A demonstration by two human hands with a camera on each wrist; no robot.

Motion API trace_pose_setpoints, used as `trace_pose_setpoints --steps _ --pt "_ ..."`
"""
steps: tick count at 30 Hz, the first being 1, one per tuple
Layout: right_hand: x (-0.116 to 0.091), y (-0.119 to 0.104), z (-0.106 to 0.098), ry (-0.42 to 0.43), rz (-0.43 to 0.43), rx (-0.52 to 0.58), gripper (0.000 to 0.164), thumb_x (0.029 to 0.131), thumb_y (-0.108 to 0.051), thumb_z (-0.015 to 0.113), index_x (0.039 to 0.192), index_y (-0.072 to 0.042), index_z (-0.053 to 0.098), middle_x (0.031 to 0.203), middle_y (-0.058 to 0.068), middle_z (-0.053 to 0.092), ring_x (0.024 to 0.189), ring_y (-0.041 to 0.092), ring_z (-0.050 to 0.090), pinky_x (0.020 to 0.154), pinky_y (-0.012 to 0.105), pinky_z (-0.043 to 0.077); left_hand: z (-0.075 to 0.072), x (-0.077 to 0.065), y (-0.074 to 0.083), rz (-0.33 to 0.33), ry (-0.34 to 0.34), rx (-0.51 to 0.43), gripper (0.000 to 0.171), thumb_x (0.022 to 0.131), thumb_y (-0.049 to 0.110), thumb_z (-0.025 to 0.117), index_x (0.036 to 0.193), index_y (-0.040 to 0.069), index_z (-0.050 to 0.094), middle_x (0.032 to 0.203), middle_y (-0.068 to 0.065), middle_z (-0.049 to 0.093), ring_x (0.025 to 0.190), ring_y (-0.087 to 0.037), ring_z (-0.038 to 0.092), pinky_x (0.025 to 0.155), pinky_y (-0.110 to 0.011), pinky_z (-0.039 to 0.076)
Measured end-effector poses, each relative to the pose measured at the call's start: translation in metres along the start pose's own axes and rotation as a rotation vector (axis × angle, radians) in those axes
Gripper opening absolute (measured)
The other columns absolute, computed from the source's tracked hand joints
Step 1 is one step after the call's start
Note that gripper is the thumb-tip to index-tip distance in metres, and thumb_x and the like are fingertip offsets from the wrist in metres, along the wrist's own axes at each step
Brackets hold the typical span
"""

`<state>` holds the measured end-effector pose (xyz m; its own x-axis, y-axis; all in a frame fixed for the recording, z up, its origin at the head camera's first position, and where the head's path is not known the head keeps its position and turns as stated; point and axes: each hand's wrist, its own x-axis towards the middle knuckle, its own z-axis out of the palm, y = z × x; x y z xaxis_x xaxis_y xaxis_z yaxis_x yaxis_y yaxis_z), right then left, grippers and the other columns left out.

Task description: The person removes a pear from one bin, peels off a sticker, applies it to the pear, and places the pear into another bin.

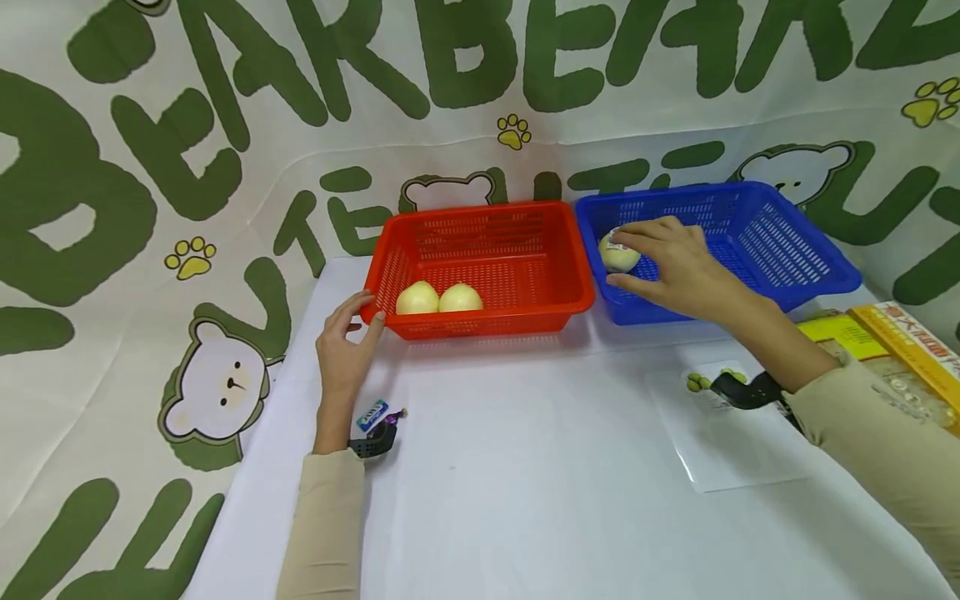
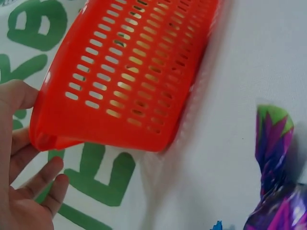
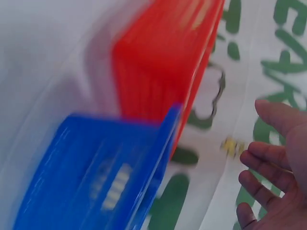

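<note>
My left hand grips the front left corner of a red plastic basket, thumb and forefinger at its rim. Two round pale-yellow fruits lie side by side inside, against the front wall. To the right stands a blue plastic basket. Within it, at its left end, is another pale round fruit with a label on top. My right hand hovers over that end, thumb and fingers spread around the fruit's right side. In the right wrist view its fingers hold nothing, and the fruit shows blurred through the blue wall.
Beside my left wrist lie a small blue-and-white packet and a candy in purple foil. A clear plastic sheet with green round shapes lies under my right forearm. Yellow and orange packages sit at the right. A printed cloth hangs behind the baskets.
</note>
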<state>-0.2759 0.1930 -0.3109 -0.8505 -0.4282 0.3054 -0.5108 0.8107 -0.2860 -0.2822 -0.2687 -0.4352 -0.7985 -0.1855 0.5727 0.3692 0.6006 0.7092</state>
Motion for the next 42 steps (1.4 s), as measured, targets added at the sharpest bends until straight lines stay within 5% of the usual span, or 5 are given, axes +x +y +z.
trace_pose_setpoints --steps 8,19,33,42 --pt "0.06 -0.046 0.033 -0.105 -0.091 0.006 0.059 0.088 -0.038 0.076 0.137 -0.008 0.061 0.143 0.014 0.053 0.13 0.033 0.039 0.094 0.053 0.032 0.0 -0.001 0.001 -0.031 0.007 -0.004 0.037 0.093 0.031 0.071 0.124 0.011 0.071 0.133 0.007 0.064 0.12 -0.016 0.055 0.087 -0.036 0.049" --pt "0.123 -0.075 0.1 -0.285 -0.118 -0.044 0.072 0.083 -0.047 0.079 0.142 -0.012 0.057 0.147 0.009 0.05 0.131 0.029 0.039 0.097 0.049 0.031 -0.001 -0.001 0.0 -0.011 0.015 -0.021 0.035 0.092 0.025 0.074 0.123 0.01 0.072 0.132 0.007 0.065 0.118 -0.013 0.056 0.086 -0.038 0.051" --pt "0.154 -0.089 0.14 -0.486 -0.05 0.086 0.062 0.087 -0.035 0.078 0.143 -0.019 0.057 0.143 0.001 0.055 0.128 0.023 0.039 0.107 0.051 0.023 0.0 0.0 -0.001 -0.018 -0.01 -0.033 0.04 0.092 0.033 0.072 0.125 0.011 0.071 0.134 0.009 0.063 0.121 -0.011 0.055 0.087 -0.038 0.051" --pt "0.162 -0.09 0.153 -0.488 -0.091 -0.032 0.054 0.089 -0.045 0.072 0.134 -0.018 0.063 0.126 0.002 0.065 0.115 0.027 0.048 0.1 0.053 0.027 0.001 0.0 -0.001 -0.012 -0.007 -0.023 0.038 0.093 0.029 0.071 0.124 0.008 0.071 0.133 0.006 0.064 0.113 -0.018 0.059 0.086 -0.04 0.053"
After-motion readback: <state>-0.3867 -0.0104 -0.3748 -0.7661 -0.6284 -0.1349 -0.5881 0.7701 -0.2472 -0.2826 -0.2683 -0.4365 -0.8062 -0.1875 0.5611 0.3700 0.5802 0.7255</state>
